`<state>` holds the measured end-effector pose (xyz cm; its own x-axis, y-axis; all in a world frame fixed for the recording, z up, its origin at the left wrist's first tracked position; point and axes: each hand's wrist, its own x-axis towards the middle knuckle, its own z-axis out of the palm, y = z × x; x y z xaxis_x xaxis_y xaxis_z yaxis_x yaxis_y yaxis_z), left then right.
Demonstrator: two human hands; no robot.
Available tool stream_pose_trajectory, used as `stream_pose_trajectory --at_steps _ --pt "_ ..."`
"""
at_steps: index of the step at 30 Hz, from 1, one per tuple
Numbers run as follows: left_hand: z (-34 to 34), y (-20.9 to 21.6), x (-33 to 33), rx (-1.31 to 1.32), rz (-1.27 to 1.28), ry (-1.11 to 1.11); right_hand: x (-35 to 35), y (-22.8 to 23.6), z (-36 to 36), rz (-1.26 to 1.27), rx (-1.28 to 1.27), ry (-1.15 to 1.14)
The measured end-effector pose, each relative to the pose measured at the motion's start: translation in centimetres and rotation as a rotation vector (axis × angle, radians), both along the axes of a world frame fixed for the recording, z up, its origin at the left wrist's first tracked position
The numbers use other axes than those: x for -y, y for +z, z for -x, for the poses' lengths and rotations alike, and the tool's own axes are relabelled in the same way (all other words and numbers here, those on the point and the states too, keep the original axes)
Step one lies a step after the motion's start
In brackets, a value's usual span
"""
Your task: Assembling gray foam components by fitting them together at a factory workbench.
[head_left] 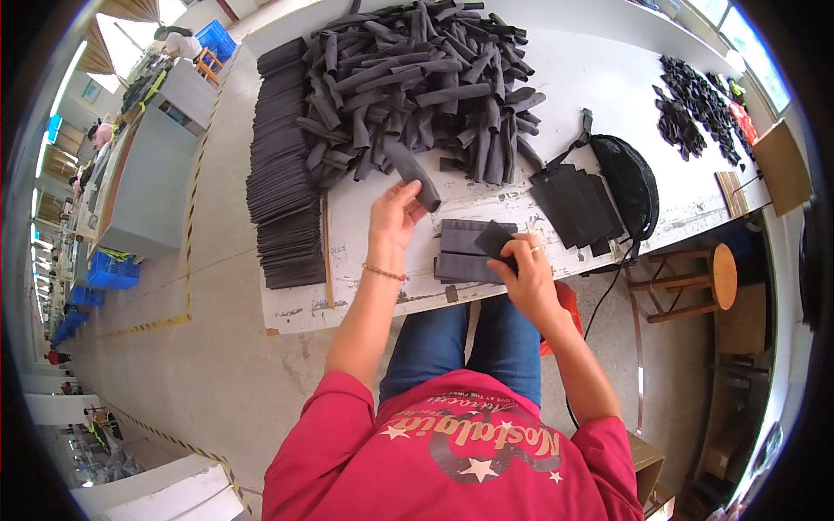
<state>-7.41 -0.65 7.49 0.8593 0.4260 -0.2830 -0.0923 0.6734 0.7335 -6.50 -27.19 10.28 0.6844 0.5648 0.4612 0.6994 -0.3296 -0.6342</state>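
Observation:
My left hand [391, 221] pinches the lower end of a dark grey fabric tube [407, 168] and holds it tilted above the white table, in front of a big heap of similar tubes [408, 82]. Closer to the table's front edge, flat dark pieces [458, 266] lie in two rows side by side. Over their right end my right hand [530, 276] has its thumb and fingers closed on a small flat black piece [493, 238]. Whether that piece touches the ones below I cannot tell.
A long, neat row of stacked dark pieces [282, 165] lines the table's left side. To the right lie fanned black sheets [573, 206] and a black pouch [627, 178] with a strap. Small black parts [695, 100] sit farther off. A wooden stool [723, 276] stands right.

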Motion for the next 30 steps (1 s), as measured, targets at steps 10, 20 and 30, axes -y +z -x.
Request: stream_pose_trajectory --at_steps 10,20,30 --pt "2.4 1.1 3.0 0.073 0.173 -0.104 -0.9 3.1 1.8 0.003 0.118 -0.03" --pt "3.7 3.6 5.2 0.112 0.105 -0.285 -1.4 4.5 1.2 0.02 0.369 -0.119" --pt "4.3 5.1 6.7 0.149 0.056 -0.177 -1.4 5.1 1.1 0.043 0.474 -0.155"
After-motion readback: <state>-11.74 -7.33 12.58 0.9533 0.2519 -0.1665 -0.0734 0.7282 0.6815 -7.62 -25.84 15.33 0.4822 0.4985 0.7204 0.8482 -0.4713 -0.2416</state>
